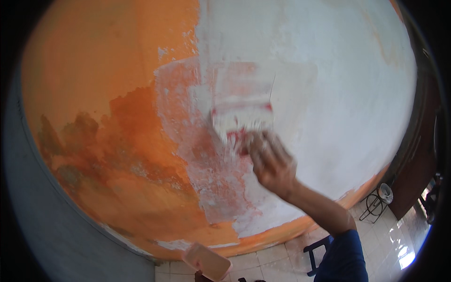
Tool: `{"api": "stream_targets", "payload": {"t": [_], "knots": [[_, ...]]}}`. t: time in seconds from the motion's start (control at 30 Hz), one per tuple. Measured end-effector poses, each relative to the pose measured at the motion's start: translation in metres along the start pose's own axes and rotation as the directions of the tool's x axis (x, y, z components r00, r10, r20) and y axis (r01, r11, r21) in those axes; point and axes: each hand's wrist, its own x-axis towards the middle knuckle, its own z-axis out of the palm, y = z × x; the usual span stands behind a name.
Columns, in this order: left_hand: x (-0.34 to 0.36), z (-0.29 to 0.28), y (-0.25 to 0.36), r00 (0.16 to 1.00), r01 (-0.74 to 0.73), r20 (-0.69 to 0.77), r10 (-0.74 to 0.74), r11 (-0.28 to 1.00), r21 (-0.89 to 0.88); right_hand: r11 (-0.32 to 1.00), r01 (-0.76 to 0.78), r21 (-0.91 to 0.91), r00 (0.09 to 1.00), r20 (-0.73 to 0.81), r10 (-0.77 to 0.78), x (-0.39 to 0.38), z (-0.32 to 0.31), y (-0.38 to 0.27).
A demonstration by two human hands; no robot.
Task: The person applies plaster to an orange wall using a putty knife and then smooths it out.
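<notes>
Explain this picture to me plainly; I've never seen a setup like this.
There is no machine here: these are a person's own bare hands. A fisheye camera worn on the head took this one picture, so straight edges bend near its dark rim.

The right hand, reaching up from a blue sleeve, holds a wide, flat spreading tool at the wall. The wall is orange on the left, whitish on the right, and patchy pink between.

At the bottom is a pinkish container; the dark bit at its edge looks like part of the left hand, mostly out of view.
</notes>
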Motion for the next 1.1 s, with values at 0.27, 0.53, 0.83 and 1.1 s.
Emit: {"api": "stream_targets", "payload": {"t": [0.27,0.53,0.83,1.1], "knots": [[-0.014,0.020,0.018,0.994,0.011,-0.106,-0.015,0.999,-0.035,0.971,-0.064,0.232,0.978,0.207,0.015,-0.044,-0.048,-0.049],[-0.001,0.023,0.025,0.999,-0.012,-0.051,0.010,0.999,-0.038,0.997,-0.038,-0.072,0.997,-0.073,0.033,0.082,-0.006,-0.003],[-0.021,0.036,0.020,1.000,0.023,-0.017,-0.024,0.999,-0.048,0.976,-0.066,0.206,0.972,0.236,0.016,-0.027,-0.032,-0.047],[-0.030,0.046,0.025,0.999,0.005,-0.034,-0.005,1.000,-0.014,0.975,-0.179,-0.132,0.966,-0.213,0.148,0.034,-0.046,0.074]]}}
